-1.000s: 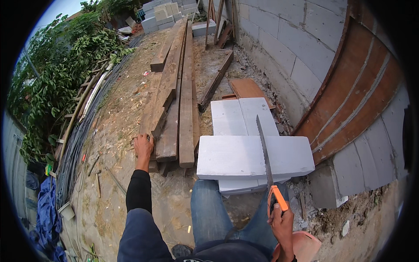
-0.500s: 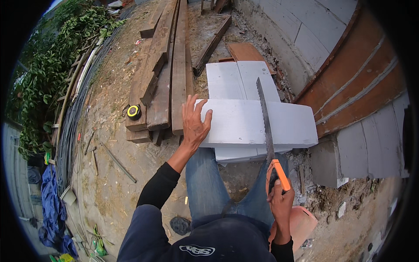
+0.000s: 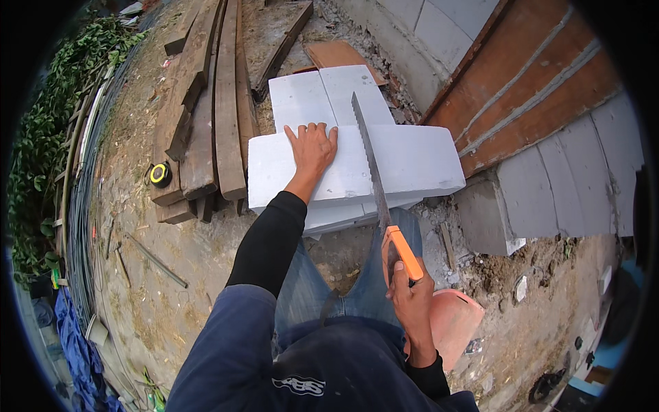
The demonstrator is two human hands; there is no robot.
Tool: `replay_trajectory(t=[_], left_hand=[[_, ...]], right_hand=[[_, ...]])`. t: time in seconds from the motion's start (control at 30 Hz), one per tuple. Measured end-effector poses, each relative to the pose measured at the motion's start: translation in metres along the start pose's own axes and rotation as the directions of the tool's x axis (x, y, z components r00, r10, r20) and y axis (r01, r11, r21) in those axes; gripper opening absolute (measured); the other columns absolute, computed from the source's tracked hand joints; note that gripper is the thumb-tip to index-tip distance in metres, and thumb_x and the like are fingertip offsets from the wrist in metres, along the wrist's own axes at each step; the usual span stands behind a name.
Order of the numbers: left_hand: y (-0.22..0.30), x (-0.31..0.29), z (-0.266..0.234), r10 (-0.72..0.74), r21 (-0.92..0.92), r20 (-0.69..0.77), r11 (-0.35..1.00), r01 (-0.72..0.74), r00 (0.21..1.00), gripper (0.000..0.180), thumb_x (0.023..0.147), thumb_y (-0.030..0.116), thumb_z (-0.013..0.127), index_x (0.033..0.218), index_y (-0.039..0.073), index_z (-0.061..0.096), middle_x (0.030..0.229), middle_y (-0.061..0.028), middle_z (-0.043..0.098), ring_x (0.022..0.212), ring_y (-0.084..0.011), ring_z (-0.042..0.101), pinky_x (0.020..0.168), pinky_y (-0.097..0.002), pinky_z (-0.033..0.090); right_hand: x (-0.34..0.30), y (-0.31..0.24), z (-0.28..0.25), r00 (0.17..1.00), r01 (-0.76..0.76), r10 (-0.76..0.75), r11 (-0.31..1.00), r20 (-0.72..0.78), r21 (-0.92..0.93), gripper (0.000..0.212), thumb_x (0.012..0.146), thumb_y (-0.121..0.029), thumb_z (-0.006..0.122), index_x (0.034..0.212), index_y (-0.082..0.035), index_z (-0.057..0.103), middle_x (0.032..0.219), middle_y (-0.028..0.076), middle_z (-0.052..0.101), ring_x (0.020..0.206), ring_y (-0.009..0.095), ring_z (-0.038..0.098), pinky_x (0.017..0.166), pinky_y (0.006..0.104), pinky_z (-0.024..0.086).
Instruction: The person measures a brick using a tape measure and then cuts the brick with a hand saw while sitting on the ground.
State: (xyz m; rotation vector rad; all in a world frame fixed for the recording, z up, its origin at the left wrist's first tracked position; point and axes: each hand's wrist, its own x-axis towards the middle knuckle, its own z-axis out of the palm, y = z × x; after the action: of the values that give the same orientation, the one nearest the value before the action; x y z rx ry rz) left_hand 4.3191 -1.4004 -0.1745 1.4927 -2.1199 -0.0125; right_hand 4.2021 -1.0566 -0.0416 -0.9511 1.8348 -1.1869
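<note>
A long white lightweight block (image 3: 419, 158) lies crosswise on other white blocks (image 3: 298, 96) in front of my legs. My left hand (image 3: 314, 150) rests on its top, left of the saw, with the fingers spread toward the far edge. In my right hand (image 3: 412, 294) is the orange handle of a hand saw (image 3: 374, 168), the fingers wrapped round it. The saw's dark toothed blade lies across the block's top, pointing away from me, its tip over the blocks behind. Whether the teeth have cut into the block, I cannot tell.
Dark timber beams (image 3: 226, 103) are stacked to the left, with a yellow and black tape measure (image 3: 160, 175) on them. Brown boards (image 3: 528, 82) lean by a grey block wall (image 3: 570, 178) at right. A pink-orange object (image 3: 453, 323) lies beside my right forearm.
My left hand has moved from the block's left end onto its top, closer to the saw. The right hand still holds the saw across the block. The whole view has shifted.
</note>
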Motion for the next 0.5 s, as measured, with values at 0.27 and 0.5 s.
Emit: replay_trajectory(t=[0.27,0.5], left_hand=[[-0.008,-0.002,-0.002,-0.033,0.034,-0.011,0.999,0.034,0.999,0.038,0.098,0.035,0.059,0.094,0.001,0.074,0.092,-0.017,0.071,0.099,-0.0382,0.063,0.113,-0.0725,0.026],[-0.004,0.002,0.003,-0.109,-0.149,0.07,0.982,0.118,0.992,0.04,0.097,0.035,0.06,0.101,-0.002,0.075,0.102,-0.0171,0.068,0.112,-0.037,0.057,0.119,-0.0681,0.017]], right_hand=[[0.015,-0.009,0.016,0.999,-0.032,0.031,0.997,0.013,0.068,0.023,0.108,-0.021,0.056,0.098,0.0,0.058,0.059,0.001,0.053,0.048,0.008,0.054,0.046,0.0262,0.042],[0.018,-0.018,0.014,0.989,-0.088,0.089,0.996,-0.12,0.016,0.027,0.11,-0.027,0.053,0.101,-0.003,0.057,0.058,-0.001,0.046,0.046,0.007,0.047,0.045,0.0248,0.04]])
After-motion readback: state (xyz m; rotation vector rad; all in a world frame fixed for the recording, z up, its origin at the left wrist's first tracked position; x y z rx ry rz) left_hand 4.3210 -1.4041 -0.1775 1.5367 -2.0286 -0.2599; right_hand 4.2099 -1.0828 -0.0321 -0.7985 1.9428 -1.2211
